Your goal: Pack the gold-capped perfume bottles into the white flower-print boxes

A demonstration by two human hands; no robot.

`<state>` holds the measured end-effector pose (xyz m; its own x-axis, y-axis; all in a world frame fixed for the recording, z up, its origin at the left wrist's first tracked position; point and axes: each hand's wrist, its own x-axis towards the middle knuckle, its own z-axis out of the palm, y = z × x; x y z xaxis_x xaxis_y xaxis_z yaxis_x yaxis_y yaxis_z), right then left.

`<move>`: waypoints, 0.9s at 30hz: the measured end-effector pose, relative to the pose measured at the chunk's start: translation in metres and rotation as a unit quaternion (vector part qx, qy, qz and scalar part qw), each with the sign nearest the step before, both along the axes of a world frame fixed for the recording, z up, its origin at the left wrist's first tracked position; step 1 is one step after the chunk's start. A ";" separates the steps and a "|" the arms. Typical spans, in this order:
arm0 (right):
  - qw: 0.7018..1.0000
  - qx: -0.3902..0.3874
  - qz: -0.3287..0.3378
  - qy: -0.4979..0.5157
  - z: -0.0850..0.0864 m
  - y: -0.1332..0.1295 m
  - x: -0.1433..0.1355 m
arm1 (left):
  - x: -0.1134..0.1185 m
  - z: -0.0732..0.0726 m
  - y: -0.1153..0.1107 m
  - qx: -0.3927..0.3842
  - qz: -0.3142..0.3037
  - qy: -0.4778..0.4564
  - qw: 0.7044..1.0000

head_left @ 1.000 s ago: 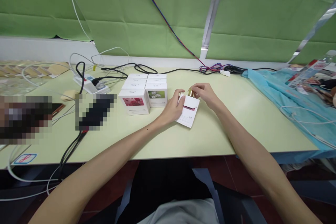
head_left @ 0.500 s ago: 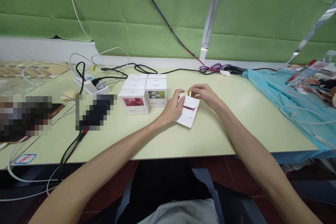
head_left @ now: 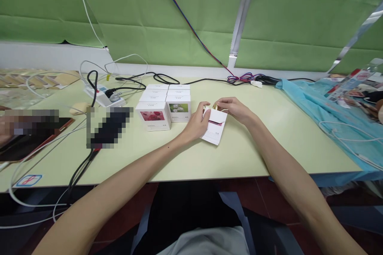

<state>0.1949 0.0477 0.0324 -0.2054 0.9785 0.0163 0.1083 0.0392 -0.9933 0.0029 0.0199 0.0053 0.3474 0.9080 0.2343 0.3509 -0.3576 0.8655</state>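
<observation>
A small white carton (head_left: 214,132) with a printed picture panel lies tilted on the table. My left hand (head_left: 197,123) is closed round its left side, thumb along the front. At the carton's far, open end, my right hand (head_left: 235,108) pinches a shiny gold piece (head_left: 215,106). Most of that piece is hidden by the fingers and the carton, so its kind does not show. Left of my hands stand several white boxes in two rows, the front ones being a box with red flowers (head_left: 153,116) and a box with white flowers (head_left: 178,108).
At the left are a power strip (head_left: 104,97), tangled cables and a blurred-out dark device (head_left: 109,129). Another person's hand (head_left: 6,129) is over a tablet-like device (head_left: 60,127) at the far left. Blue plastic sheeting (head_left: 311,103) and a bottle (head_left: 356,79) lie at the right.
My right hand has dipped slightly toward the carton's open end, and less of the gold piece shows above it. Another person's hand has come into view at the far left.
</observation>
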 end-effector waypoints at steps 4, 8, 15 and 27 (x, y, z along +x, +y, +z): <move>1.000 -0.012 0.009 0.005 0.000 0.001 0.001 | 0.000 -0.001 0.001 0.006 0.003 -0.002 1.000; 1.000 -0.019 0.007 0.008 0.001 -0.001 -0.001 | 0.000 -0.001 0.001 0.016 0.012 0.003 1.000; 0.999 -0.025 0.033 0.028 0.002 -0.003 -0.003 | 0.001 0.000 0.000 0.041 0.029 0.002 0.999; 0.996 -0.043 0.057 0.049 0.000 -0.001 -0.002 | 0.001 0.002 -0.001 0.059 0.036 0.000 0.998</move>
<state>0.1925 0.0462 0.0320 -0.3164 0.9478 -0.0401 0.0095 -0.0391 -0.9992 0.0038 0.0193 0.0073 0.2823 0.8964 0.3417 0.3790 -0.4315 0.8186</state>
